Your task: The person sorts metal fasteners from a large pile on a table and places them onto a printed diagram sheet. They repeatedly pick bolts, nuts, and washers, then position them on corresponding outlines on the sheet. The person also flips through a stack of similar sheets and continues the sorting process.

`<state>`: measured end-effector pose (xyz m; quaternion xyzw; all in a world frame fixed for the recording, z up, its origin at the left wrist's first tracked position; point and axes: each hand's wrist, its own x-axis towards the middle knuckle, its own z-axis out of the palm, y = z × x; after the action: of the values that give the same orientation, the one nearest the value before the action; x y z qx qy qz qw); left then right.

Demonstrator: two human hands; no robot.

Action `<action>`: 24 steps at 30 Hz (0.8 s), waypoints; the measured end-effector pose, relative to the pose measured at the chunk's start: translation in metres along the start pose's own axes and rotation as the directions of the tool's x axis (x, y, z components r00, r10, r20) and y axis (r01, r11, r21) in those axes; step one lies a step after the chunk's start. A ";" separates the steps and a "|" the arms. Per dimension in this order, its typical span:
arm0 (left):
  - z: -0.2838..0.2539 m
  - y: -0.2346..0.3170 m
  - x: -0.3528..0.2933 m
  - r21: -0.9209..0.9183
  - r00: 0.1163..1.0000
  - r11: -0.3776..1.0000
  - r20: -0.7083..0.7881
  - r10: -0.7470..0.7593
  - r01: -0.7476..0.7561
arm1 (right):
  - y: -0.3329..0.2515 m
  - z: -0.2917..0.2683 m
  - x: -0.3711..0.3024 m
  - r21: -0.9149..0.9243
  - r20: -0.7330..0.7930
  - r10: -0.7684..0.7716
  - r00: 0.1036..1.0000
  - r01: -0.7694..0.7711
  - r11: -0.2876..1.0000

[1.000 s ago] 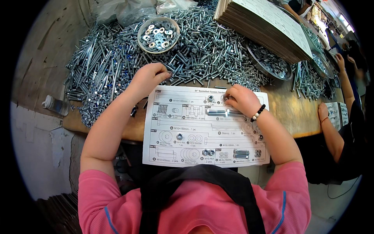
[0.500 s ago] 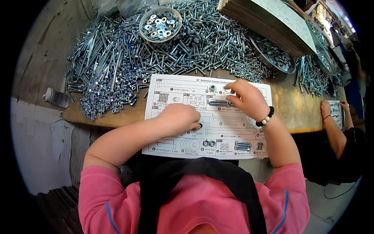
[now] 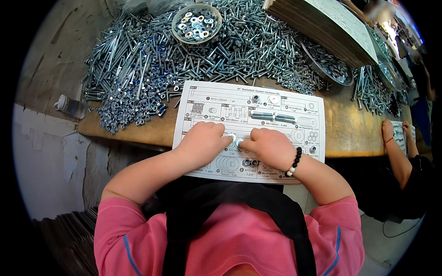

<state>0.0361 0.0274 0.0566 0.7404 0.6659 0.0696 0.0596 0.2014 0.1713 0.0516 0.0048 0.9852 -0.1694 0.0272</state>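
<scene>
A printed hardware sheet (image 3: 209, 94) lies at the table's front edge with small parts set on its drawings. My left hand (image 3: 202, 143) rests on it, fingers curled, the tips at a flat metal washer (image 3: 232, 137). From the other side my right hand (image 3: 270, 147), wearing a beaded bracelet, has its fingertips on a second washer (image 3: 239, 143). The undersides of both hands are hidden. Beyond them lie several silver bolts (image 3: 272, 117) side by side and a nut (image 3: 256, 98). Two more nuts (image 3: 250, 163) sit near the sheet's lower edge, another nut (image 3: 313, 149) at its right.
A big heap of bolts (image 3: 221, 60) covers the back, with loose nuts (image 3: 133, 110) at left. A bowl of washers (image 3: 197, 24), a metal tray (image 3: 324, 62) and a tall stack of sheets (image 3: 322, 30) stand there. A plastic bottle (image 3: 70, 106) lies far left; a co-worker's arms (image 3: 397, 154) are at right.
My right hand has come down from the bolts to the washers beside my left hand. The left has shifted slightly up the sheet. The bolts on the sheet are now uncovered.
</scene>
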 end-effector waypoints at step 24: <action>-0.175 -0.131 0.049 0.150 0.712 0.944 -0.694 -0.111 0.293 | -0.003 -0.050 0.072 -0.029 -0.292 -0.101 0.951 0.096 0.995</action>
<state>-0.1189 0.0893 0.2066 0.5875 0.7222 0.2426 -0.2727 0.1269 0.1849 0.0955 -0.0194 0.9785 -0.1609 -0.1274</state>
